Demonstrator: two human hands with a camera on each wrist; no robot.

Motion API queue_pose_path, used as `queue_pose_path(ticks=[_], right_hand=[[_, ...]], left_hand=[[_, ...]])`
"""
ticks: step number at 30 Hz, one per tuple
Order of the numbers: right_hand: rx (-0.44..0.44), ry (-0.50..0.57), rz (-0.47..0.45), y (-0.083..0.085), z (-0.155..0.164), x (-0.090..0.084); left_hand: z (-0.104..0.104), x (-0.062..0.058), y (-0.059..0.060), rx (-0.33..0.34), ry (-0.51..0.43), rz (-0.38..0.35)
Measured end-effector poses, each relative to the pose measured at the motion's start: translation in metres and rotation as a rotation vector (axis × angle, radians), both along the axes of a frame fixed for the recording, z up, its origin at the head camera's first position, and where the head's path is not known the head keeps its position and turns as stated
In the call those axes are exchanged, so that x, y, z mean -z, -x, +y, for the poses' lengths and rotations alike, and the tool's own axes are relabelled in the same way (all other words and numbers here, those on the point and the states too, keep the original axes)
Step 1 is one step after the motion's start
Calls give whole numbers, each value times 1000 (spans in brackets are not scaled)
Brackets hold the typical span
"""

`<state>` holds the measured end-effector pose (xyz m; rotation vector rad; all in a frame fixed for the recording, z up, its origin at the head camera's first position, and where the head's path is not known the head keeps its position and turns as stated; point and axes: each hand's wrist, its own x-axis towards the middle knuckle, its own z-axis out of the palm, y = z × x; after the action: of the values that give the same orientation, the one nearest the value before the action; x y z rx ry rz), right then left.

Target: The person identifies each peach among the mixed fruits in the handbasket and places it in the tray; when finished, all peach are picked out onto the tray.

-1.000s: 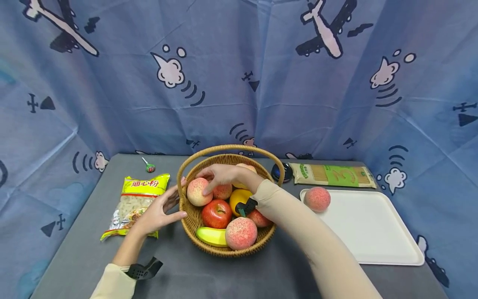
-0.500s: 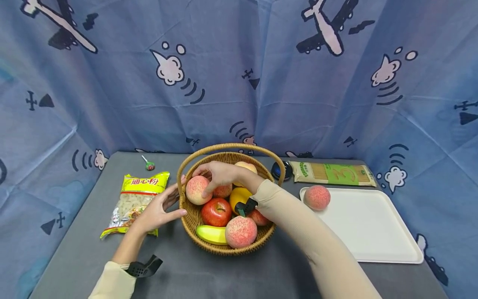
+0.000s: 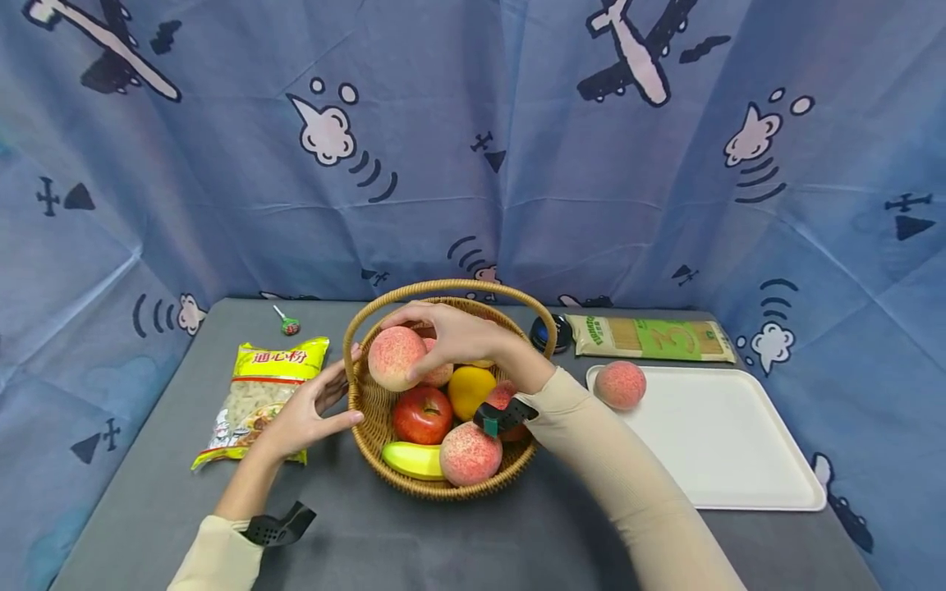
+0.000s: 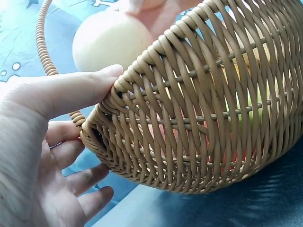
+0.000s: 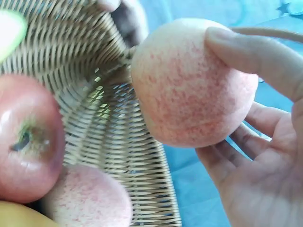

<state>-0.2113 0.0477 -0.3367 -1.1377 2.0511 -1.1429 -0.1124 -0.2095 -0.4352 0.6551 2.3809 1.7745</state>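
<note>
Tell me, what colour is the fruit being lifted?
Pale cream peach speckled pink-red, clearest in the right wrist view.

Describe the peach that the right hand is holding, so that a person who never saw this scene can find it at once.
Start at the wicker basket in the middle of the grey table. At its left rim, just under the arched handle, the right hand holds one peach lifted above the other fruit. The other peaches lie in the basket or on the white tray; only this one is in fingers.

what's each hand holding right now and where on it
The right hand grips a peach round its sides, above the basket. The left hand holds nothing, only touching the basket's outer rim.
</note>
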Motion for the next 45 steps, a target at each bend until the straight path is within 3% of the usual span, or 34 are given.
queue_pose_path(ticks=[9, 19, 30, 34, 40, 45], right_hand=[[30, 128, 149, -33, 33, -12], [72, 403, 113, -78, 84, -15], [294, 564, 209, -115, 146, 4], [414, 587, 223, -125, 169, 13], [681, 533, 150, -135, 203, 30], [758, 677, 106, -129, 234, 51]], left_hand=[[0, 0, 1, 1, 0, -3], [-2, -1, -1, 6, -3, -19], [0, -1, -1, 8, 1, -24], [1, -2, -1, 7, 3, -30], [1, -3, -2, 8, 2, -30], [2, -2, -2, 10, -7, -25]])
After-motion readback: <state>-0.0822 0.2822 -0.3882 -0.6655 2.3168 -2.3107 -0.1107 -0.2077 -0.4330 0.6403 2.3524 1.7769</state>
